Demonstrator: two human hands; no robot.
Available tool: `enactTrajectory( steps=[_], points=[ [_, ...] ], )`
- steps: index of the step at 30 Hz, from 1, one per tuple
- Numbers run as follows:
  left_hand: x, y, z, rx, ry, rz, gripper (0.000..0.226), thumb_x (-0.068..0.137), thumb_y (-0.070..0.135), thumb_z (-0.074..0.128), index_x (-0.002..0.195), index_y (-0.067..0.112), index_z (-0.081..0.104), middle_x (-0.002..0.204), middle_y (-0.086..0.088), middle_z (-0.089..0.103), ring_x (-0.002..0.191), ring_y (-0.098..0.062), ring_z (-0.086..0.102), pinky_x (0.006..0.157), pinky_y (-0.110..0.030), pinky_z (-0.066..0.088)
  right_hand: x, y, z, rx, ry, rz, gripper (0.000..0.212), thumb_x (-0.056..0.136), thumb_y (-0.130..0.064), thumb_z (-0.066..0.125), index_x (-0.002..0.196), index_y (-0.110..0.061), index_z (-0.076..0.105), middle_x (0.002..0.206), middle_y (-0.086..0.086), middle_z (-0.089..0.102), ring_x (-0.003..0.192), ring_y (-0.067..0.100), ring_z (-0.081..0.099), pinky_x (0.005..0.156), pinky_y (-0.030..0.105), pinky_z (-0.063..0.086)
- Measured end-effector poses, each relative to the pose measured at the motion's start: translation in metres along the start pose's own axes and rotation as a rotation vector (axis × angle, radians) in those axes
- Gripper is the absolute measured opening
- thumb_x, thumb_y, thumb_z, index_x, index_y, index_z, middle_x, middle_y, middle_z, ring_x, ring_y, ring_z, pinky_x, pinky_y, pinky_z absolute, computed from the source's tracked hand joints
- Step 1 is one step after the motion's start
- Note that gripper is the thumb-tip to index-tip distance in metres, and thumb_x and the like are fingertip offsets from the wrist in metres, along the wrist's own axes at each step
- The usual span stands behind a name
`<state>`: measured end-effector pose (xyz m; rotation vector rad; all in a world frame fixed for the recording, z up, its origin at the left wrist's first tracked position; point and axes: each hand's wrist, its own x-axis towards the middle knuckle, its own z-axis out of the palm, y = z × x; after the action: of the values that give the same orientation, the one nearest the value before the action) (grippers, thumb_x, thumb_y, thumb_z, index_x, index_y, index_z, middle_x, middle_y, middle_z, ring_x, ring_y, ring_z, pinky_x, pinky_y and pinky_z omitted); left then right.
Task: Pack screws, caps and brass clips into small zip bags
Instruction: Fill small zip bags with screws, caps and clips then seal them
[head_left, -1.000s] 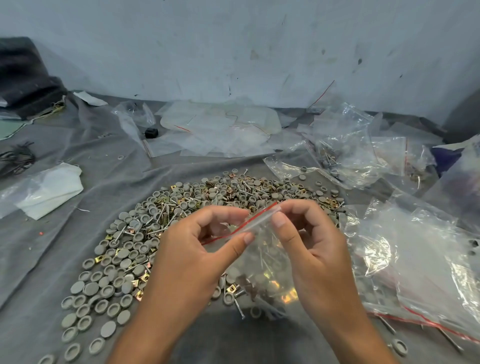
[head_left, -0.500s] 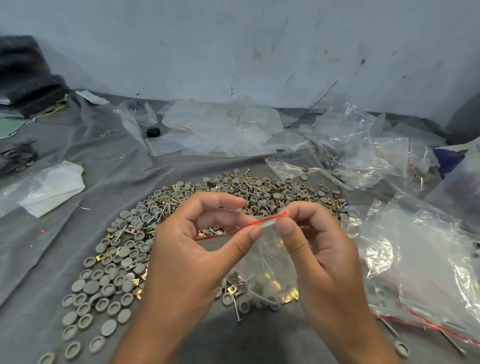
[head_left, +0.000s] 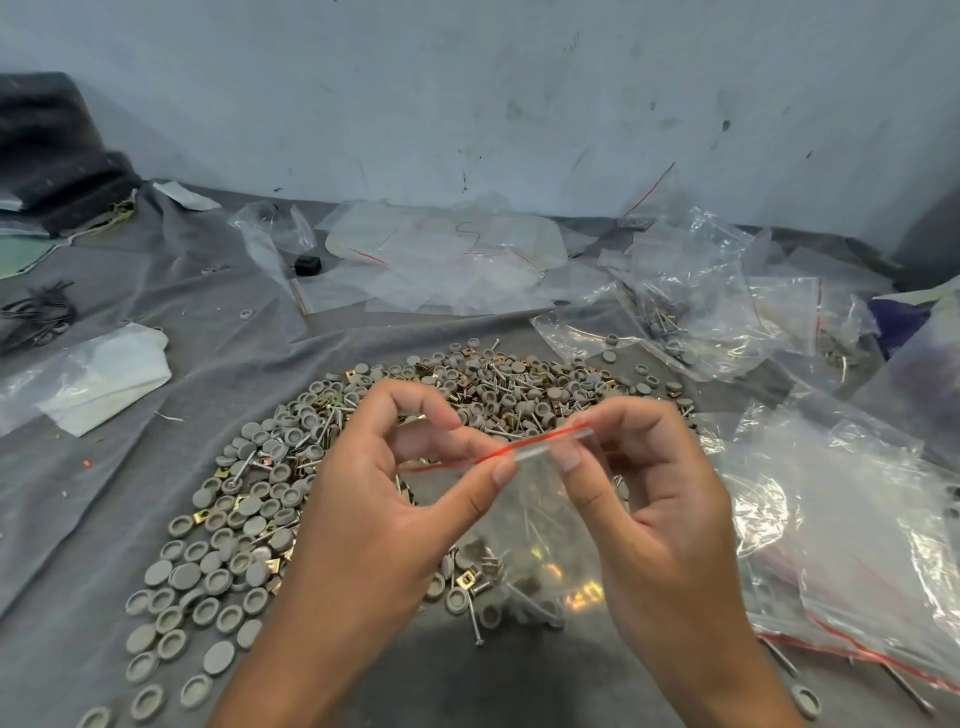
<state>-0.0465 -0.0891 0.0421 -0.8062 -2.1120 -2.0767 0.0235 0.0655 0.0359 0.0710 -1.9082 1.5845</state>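
The left hand and the right hand are raised together above the grey cloth-covered work surface, each pinching the top edge of a small clear plastic zip bag with a red seal line. The left thumb and forefinger close on the strip near its middle; the right thumb and forefinger close on it just beside them, toward the strip's right end. The remaining fingers of both hands are curled loosely. The bag hangs below the pinched strip, between the two wrists, and through its film grey caps, thin screws and a glint of brass show at the bottom.

Beneath and behind the hands lies a wide heap of round grey plastic caps, silver screws and small square brass clips, spreading left into a flatter scatter of caps. One loose long screw lies just below the bag. To the right sits a pile of larger crumpled clear plastic bags, some with red strips. Farther back, flat empty clear bags lie near the pale blue wall, and a folded white sheet inside clear film rests at the left.
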Motion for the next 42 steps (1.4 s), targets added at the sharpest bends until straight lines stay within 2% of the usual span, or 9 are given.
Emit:
enactTrajectory(
  steps=[5,9,16,20,22,27,32,37,42],
  points=[
    [0.001,-0.002,-0.002,0.063,0.011,0.063,0.04,0.08,0.039,0.081,0.083,0.038,0.041,0.088,0.002,0.078,0.09,-0.018,0.074,0.076,-0.034,0.054,0.0,0.0,0.0,0.031,-0.033,0.047,0.023,0.091,-0.036,0.071,0.11,-0.043,0.061,0.101,-0.004,0.07,0.094,0.011,0.067,0.077,0.017,0.053],
    [0.001,-0.004,-0.003,0.024,0.015,0.021,0.039,0.075,0.047,0.084,0.092,0.038,0.05,0.09,0.004,0.079,0.092,-0.017,0.075,0.077,-0.039,0.059,0.0,0.002,-0.001,0.035,0.005,0.062,0.029,0.087,-0.035,0.076,0.112,-0.04,0.061,0.099,0.0,0.072,0.092,0.016,0.069,0.075,0.018,0.054],
    [0.003,-0.008,-0.004,-0.016,0.004,-0.003,0.037,0.076,0.041,0.081,0.079,0.04,0.043,0.089,-0.004,0.076,0.088,-0.017,0.072,0.074,-0.02,0.052,0.005,0.001,-0.005,0.125,0.096,0.079,0.026,0.085,-0.037,0.078,0.105,-0.039,0.062,0.095,0.001,0.073,0.084,0.015,0.066,0.07,0.018,0.053],
    [0.002,-0.007,-0.002,-0.058,0.013,-0.022,0.037,0.073,0.043,0.083,0.081,0.04,0.047,0.091,-0.004,0.077,0.091,-0.021,0.074,0.076,-0.032,0.056,0.004,-0.001,-0.006,0.085,0.057,0.068,0.035,0.084,-0.036,0.077,0.113,-0.04,0.06,0.105,0.001,0.074,0.093,0.019,0.071,0.078,0.024,0.057],
    [0.003,-0.006,-0.004,-0.084,0.008,-0.059,0.041,0.068,0.049,0.086,0.087,0.038,0.052,0.093,-0.003,0.078,0.092,-0.022,0.075,0.075,-0.038,0.057,0.005,-0.001,-0.007,0.103,0.085,0.064,0.032,0.086,-0.031,0.08,0.111,-0.04,0.062,0.101,0.002,0.075,0.089,0.015,0.072,0.075,0.019,0.056],
    [0.004,-0.008,-0.008,-0.079,0.034,-0.089,0.038,0.073,0.036,0.089,0.087,0.036,0.053,0.091,-0.004,0.078,0.082,-0.015,0.073,0.066,-0.025,0.055,0.008,-0.002,-0.013,0.105,0.155,0.087,0.034,0.08,-0.035,0.08,0.109,-0.04,0.062,0.089,0.004,0.076,0.08,0.011,0.071,0.071,0.014,0.053],
    [0.004,-0.004,-0.004,-0.089,0.071,-0.054,0.041,0.07,0.033,0.086,0.078,0.037,0.046,0.086,-0.006,0.078,0.078,-0.014,0.073,0.068,-0.018,0.053,0.008,-0.003,-0.014,0.122,0.175,0.09,0.032,0.082,-0.034,0.082,0.107,-0.04,0.063,0.089,0.004,0.076,0.079,0.012,0.071,0.069,0.014,0.053],
    [0.004,-0.003,-0.002,-0.19,0.033,-0.034,0.039,0.069,0.039,0.087,0.089,0.035,0.054,0.097,-0.007,0.078,0.079,-0.025,0.072,0.065,-0.029,0.056,0.006,-0.005,-0.012,0.142,0.086,0.115,0.045,0.076,-0.031,0.085,0.114,-0.041,0.062,0.095,0.003,0.077,0.092,0.014,0.074,0.076,0.018,0.057],
    [0.001,-0.005,0.004,-0.225,0.001,-0.048,0.044,0.063,0.044,0.092,0.084,0.036,0.055,0.089,-0.012,0.078,0.082,-0.024,0.076,0.068,-0.024,0.059,0.004,-0.004,-0.008,0.113,-0.002,0.138,0.045,0.074,-0.037,0.088,0.111,-0.042,0.062,0.095,0.004,0.077,0.089,0.018,0.075,0.079,0.019,0.057]
  ],
)
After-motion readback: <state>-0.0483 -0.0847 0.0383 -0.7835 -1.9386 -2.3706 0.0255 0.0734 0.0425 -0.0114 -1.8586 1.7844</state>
